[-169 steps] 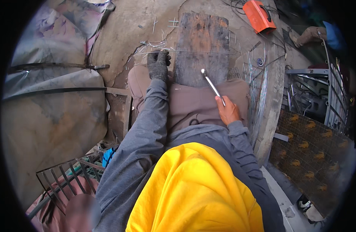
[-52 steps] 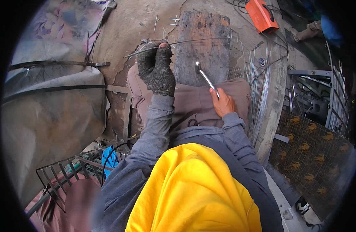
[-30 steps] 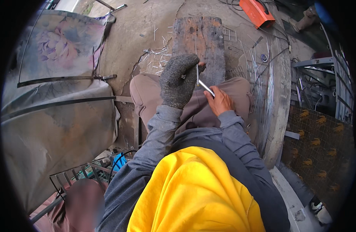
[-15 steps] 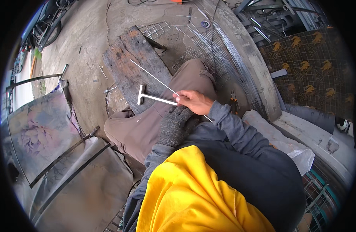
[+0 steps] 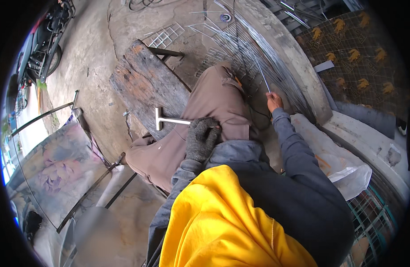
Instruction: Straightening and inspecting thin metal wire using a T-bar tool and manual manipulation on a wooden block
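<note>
My left hand (image 5: 202, 139), in a dark grey knitted glove, is closed round the shaft of a T-shaped metal piece (image 5: 174, 120). Its crossbar points away from me, over the weathered wooden plank (image 5: 145, 84). Out to the right, my bare right hand (image 5: 274, 102) is closed on a thin metal rod (image 5: 263, 76), which slants up and away over a bundle of similar rods (image 5: 280, 73) on the ground. My fingers hide the rod's near end.
Welded wire grids (image 5: 167, 35) lie beyond the plank. A concrete curb (image 5: 298, 62) runs along the right, with a white plastic sack (image 5: 329, 153) nearer me. Floral fabric on a frame (image 5: 58, 171) stands at left; a motorcycle (image 5: 42, 49) is farther off.
My right hand has moved from beside the left hand out to the right, carrying a thin rod. The left hand keeps the T-shaped piece, shifted slightly left.
</note>
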Tool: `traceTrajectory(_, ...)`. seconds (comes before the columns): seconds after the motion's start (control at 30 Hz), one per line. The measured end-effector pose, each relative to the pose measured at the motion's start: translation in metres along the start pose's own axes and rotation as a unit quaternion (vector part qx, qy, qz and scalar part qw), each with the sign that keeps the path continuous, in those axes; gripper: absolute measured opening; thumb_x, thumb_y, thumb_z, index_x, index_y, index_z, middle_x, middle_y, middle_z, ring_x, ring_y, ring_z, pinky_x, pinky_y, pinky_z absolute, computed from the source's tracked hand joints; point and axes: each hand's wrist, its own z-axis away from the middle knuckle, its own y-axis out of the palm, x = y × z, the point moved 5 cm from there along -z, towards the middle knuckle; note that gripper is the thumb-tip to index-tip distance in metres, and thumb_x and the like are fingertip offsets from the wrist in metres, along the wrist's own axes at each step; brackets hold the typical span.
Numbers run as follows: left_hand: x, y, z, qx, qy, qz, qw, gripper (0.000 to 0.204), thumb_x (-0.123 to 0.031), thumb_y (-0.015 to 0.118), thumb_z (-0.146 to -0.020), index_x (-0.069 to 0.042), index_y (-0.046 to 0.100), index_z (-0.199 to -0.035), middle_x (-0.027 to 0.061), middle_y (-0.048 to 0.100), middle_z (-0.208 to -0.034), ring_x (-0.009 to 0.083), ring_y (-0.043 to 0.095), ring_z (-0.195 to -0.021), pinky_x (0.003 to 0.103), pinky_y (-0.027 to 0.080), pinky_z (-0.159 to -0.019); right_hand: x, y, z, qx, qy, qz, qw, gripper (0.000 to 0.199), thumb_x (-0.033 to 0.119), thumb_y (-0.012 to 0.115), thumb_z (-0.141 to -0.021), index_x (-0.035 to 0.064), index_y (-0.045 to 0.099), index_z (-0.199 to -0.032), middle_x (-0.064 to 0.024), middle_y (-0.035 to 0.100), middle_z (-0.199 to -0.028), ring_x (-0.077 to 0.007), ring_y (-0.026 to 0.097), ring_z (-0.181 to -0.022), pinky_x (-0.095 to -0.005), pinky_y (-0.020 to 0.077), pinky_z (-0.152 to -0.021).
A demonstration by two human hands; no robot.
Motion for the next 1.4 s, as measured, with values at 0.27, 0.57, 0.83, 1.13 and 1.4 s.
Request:
traceTrajectory(0.27, 0.002, -0.002, 0.002, -0.003, -0.016, -0.005, 1.0, 0.018, -0.016, 0.073, -0.081, -0.005, 0.066, -0.094, 0.0127, 0.066, -0.097, 0.0328, 0.06, -0.098, 0.041, 0.045, -0.09, -0.033, -0.063, -0.076, -0.045, -0.06, -0.05, 0.996, 0.046, 0.042, 0.064, -0.087, 0.0158, 0.061, -0.124, -0.0136, 0.067, -0.112, -0.0328, 0.063, -0.102, -0.0375, 0.0474, -0.091)
traceTrajectory(0.57, 0.005, -0.007, 0.0, -0.008, -0.016, 0.03, 0.999, 0.019, -0.019, 0.071, -0.082, -0.004, 0.066, -0.094, 0.0146, 0.066, -0.095, 0.035, 0.062, -0.094, 0.042, 0.047, -0.087, 0.098, -0.081, -0.11, -0.068, -0.071, -0.068, 0.993, 0.033, 0.027, 0.064, -0.089, 0.0077, 0.064, -0.116, -0.0107, 0.068, -0.109, -0.0238, 0.065, -0.101, -0.0336, 0.0497, -0.089)
traceTrajectory(0.83, 0.025, -0.112, 0.043, -0.142, -0.125, 0.16, 0.969, 0.016, -0.016, 0.07, -0.087, -0.003, 0.068, -0.095, 0.0099, 0.068, -0.092, 0.0206, 0.064, -0.09, 0.033, 0.049, -0.081, 0.345, 0.002, 0.136, 0.231, -0.363, -0.01, 0.903, 0.028, 0.026, 0.06, -0.094, 0.0046, 0.065, -0.112, -0.0131, 0.065, -0.102, -0.0226, 0.064, -0.091, -0.0365, 0.0505, -0.081)
traceTrajectory(1.13, 0.259, -0.249, 0.264, -0.641, -0.362, 0.221, 0.64, 0.022, -0.023, 0.065, -0.09, -0.003, 0.067, -0.098, 0.0056, 0.065, -0.085, 0.0129, 0.059, -0.071, 0.027, 0.048, -0.063, 0.342, 0.095, 0.238, 0.27, -0.515, 0.323, 0.747, 0.047, 0.032, 0.068, -0.087, 0.0037, 0.052, -0.12, -0.0185, 0.06, -0.111, -0.0377, 0.059, -0.101, -0.0439, 0.0464, -0.085)
traceTrajectory(1.4, 0.464, -0.03, 0.385, -0.273, -0.679, 0.219, 0.645, 0.034, -0.036, 0.067, -0.084, -0.007, 0.069, -0.101, 0.0125, 0.069, -0.093, 0.0259, 0.065, -0.084, 0.036, 0.052, -0.077, 0.347, 0.116, 0.222, 0.311, -0.413, 0.37, 0.772, 0.048, 0.03, 0.077, -0.081, 0.0022, 0.054, -0.112, -0.0172, 0.06, -0.101, -0.0323, 0.06, -0.091, -0.0394, 0.0469, -0.081)
